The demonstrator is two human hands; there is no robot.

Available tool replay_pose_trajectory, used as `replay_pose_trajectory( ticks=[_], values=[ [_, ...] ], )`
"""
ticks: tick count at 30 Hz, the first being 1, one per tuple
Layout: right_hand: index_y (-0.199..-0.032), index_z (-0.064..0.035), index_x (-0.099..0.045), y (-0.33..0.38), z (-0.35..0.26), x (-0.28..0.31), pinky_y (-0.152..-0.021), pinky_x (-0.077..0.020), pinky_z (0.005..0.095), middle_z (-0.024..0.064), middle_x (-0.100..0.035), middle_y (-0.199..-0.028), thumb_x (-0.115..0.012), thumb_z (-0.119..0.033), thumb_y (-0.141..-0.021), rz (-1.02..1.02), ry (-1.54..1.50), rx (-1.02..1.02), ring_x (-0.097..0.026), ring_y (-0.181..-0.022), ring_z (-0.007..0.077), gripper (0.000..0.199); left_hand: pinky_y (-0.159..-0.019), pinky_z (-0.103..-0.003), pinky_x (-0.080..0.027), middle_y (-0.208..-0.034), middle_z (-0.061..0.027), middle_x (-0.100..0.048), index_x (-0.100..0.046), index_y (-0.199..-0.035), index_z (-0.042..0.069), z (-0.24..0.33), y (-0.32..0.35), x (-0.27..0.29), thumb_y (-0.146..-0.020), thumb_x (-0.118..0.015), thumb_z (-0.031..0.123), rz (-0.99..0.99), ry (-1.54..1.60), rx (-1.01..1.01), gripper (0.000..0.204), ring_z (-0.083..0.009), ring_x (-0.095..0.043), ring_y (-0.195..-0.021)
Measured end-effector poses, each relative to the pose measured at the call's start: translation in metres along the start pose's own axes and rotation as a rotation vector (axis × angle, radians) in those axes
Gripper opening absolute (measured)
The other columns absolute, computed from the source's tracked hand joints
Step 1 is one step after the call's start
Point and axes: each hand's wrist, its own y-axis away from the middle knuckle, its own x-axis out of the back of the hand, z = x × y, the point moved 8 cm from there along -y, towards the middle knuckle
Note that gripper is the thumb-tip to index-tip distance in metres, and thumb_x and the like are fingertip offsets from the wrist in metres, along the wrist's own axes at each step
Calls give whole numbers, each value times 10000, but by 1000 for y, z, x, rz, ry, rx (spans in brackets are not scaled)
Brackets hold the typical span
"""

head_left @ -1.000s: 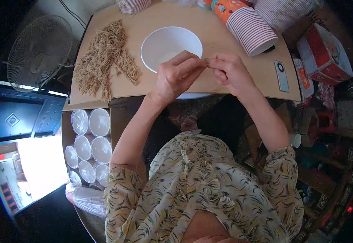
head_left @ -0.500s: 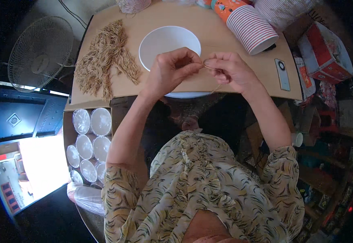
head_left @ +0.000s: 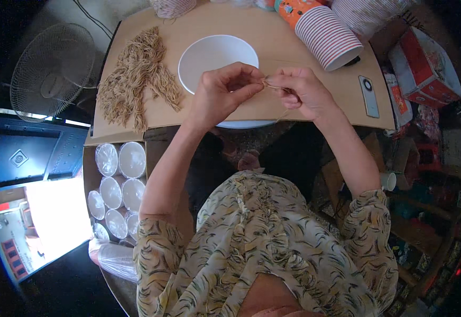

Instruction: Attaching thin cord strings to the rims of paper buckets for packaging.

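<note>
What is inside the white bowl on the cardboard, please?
The visible part of the white bowl looks empty. The left hand and right hand, pinching a thin tan strand, cover its near side, so that part cannot be judged.

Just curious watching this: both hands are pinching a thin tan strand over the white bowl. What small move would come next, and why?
Probably a short pull apart or twist of the strand. The left hand and right hand each hold one end in a fingertip grip, close together above the white bowl, and a pile of similar strands lies on the cardboard to the left.
</note>
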Motion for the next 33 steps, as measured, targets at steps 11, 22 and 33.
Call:
replay_pose_trajectory(
  ticks=[11,22,33],
  values=[
    [-817,-33,-628,-3,5,1,-393,-231,199,32,-589,-705,-695,-139,-871,23,52,-49,-384,-459,36,136,-731,-279,-599,-887,-79,-725,-705,-1013,-1,15,3,-2,-843,-754,7,53,-185,-218,177,-140,-715,-811],
    [-846,-40,-645,-4,1,-2,-394,-238,200,23,-578,-683,-694,-137,-869,15,126,-47,-377,-462,28,112,-648,-274,-561,-869,-64,-686,-695,-937,10,21,5,-1,-818,-765,-7,69,-231,-275,139,-138,-682,-755],
    [-840,-37,-637,-2,2,-7,-395,-230,200,11,-556,-692,-690,-140,-876,-4,89,-69,-361,-465,32,121,-672,-256,-552,-878,-43,-662,-689,-913,-5,9,1,3,-845,-738,-20,22,-101,-181,86,-98,-654,-767]
  ],
)
